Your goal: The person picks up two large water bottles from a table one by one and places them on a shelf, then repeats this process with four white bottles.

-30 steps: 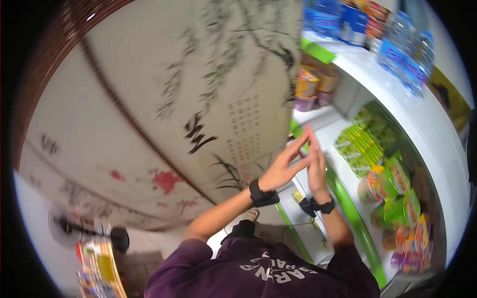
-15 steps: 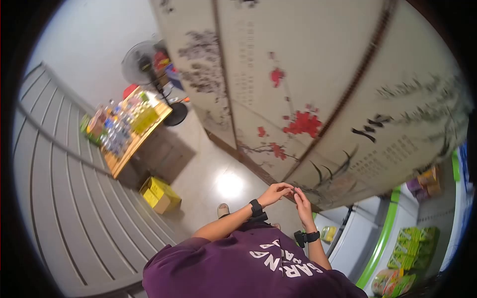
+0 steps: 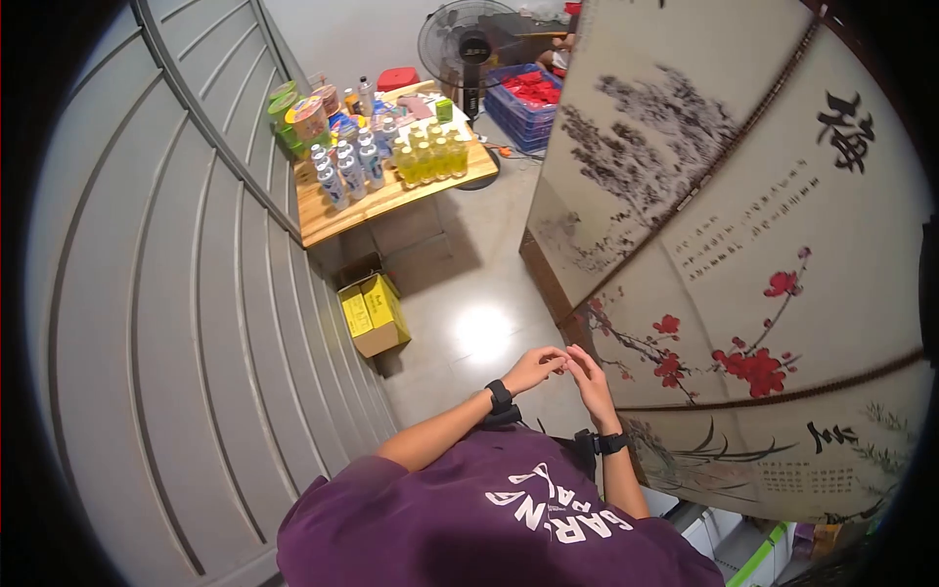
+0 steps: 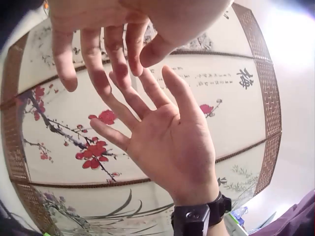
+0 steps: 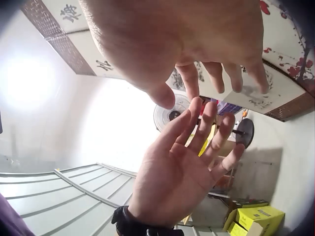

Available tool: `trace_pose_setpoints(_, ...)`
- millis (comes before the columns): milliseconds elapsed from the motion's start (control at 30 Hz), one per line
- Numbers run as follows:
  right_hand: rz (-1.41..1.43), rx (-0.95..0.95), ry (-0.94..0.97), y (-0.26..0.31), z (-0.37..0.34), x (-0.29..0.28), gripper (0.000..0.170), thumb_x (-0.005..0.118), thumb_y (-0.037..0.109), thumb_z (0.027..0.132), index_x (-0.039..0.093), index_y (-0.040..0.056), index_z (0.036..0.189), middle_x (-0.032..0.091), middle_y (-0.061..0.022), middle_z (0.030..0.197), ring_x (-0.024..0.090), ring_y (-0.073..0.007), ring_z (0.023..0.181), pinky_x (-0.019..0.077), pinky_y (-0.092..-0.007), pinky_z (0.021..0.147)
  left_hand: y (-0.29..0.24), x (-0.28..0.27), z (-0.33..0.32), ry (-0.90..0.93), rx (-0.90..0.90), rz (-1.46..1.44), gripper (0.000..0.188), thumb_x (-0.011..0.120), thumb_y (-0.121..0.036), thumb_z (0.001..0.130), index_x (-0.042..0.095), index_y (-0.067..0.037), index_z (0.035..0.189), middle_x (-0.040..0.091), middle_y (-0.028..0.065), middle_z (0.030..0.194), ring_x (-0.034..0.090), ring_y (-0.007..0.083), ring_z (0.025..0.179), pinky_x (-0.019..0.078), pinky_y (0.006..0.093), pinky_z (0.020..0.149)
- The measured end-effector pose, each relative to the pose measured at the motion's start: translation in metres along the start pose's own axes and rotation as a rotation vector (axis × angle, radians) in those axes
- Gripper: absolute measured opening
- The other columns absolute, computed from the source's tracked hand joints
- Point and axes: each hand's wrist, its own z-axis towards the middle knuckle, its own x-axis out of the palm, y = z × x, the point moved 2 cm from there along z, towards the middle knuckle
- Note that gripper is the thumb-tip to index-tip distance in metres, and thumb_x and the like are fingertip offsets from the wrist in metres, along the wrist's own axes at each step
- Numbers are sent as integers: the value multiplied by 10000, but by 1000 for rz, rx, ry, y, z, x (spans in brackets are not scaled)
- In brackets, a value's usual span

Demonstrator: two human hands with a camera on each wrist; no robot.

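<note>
In the head view my left hand (image 3: 535,370) and right hand (image 3: 593,387) meet in front of the purple shirt, fingertips right at each other. Neither hand holds anything. Seen from the left wrist, the right hand (image 4: 170,137) faces up with its fingers spread, and the left hand's loosely bent fingers (image 4: 115,54) hang over its fingertips. From the right wrist, the left hand (image 5: 172,177) shows its palm below the right hand's fingers (image 5: 214,76). Each wrist wears a black strap with a small camera.
A painted folding screen (image 3: 685,284) stands close on the right. Ahead, a wooden table (image 3: 333,225) bears water bottles (image 3: 342,171), yellow-green drinks (image 3: 430,161) and cup noodles. Nearby are a standing fan (image 3: 473,49), a blue crate (image 3: 514,117), a yellow carton (image 3: 374,315) and a grey slatted wall (image 3: 186,293).
The view has swung left, from the shelves with noodles and bottles past the screen to the table and fan. Both hands stay together; their fingers, first pressed together straight, are now more loosely bent.
</note>
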Motion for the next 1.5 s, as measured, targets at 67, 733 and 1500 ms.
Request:
trace_pose_setpoints(67,16,20,31,11,21,23,395,571,221,992,544,43,1344,428,-108,1499,465,-194,1306,383,-326,1059,-4,-33,-3,-55,-7,-4,281,567,-308,986,647,-99,1157,693,6,1035,643,112,986,491,276,782)
trace_pose_setpoints(733,162,176,303,68,283,100,321,572,298,986,622,114,1244,591,18,1221,513,-93,1103,399,-286,935,-50,-222,67,-464,-166,-32,282,535,-287,1007,652,-91,1172,687,12,1043,642,112,975,487,279,820)
trace_pose_setpoints(1500,108,-59,779,181,593,309,467,557,199,985,468,3,1400,533,-145,1388,491,-233,1307,389,-334,1073,-143,-428,148,-1061,49,-362,332,524,-210,1007,560,-39,1289,656,81,1191,633,157,1079,527,296,857)
